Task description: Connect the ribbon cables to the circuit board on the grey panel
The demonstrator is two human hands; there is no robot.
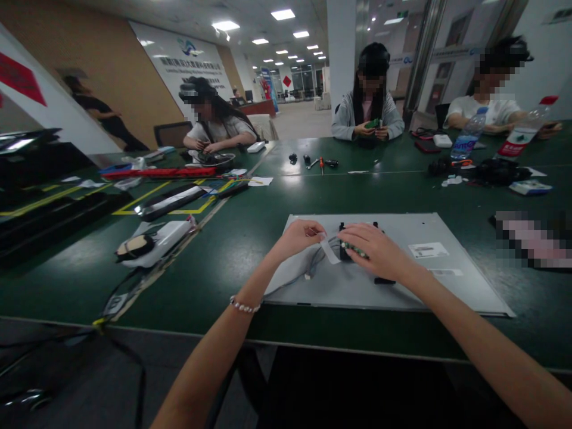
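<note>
Near the middle of the view, a flat grey panel [402, 229] lies on the green table. My left hand [301, 235] is over its left part, with thumb and fingers pinched at the top of a narrow white strip [331, 252]; whether it is tape or a flat cable, I cannot tell. Grey cables [315, 262] run beneath that hand across the panel. Curved over a green circuit board [355, 249], my right hand [379, 250] grips it from above, hiding most of it. Black parts [344, 229] show behind and below this hand.
Another person [369, 95] sits opposite with a green part in hand; two more sit left and right. A white device [156, 241] with a coil lies left. Screwdrivers [322, 164] lie mid-table. Bottles [469, 134] and a black cable bundle [500, 171] stand at right.
</note>
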